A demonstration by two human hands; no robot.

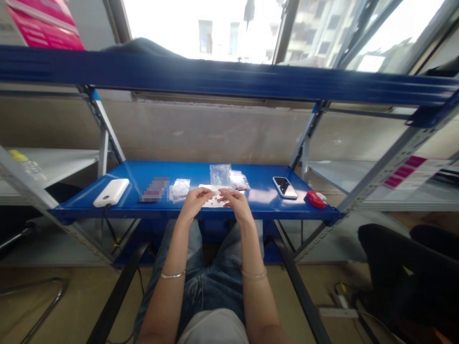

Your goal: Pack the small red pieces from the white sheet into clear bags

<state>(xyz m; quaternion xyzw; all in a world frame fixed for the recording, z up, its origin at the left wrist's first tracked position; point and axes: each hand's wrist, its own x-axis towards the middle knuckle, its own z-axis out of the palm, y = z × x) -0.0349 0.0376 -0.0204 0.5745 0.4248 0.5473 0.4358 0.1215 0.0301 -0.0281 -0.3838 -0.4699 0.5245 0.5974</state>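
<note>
Both of my hands are over a white sheet (211, 202) near the front edge of the blue shelf. Small dark reddish bits lie on the sheet between them. My left hand (197, 199) is closed at the sheet's left side, thumb and fingertips together. On the right side, my right hand (234, 200) has its fingers bent into a pinch. Whatever the fingertips hold is too small to make out. Just behind the sheet lies a clear plastic bag (220, 174), with a filled clear bag (239, 180) partly behind my right hand. Left of my left hand is a bag with white contents (180, 189).
A white power bank (111, 192) with a cable lies at the shelf's left end, beside a blurred-out dark item (154, 189). To the right are a phone (285, 187) and a red-and-white object (316, 199). Metal uprights frame both sides; a blue beam (215, 79) crosses above.
</note>
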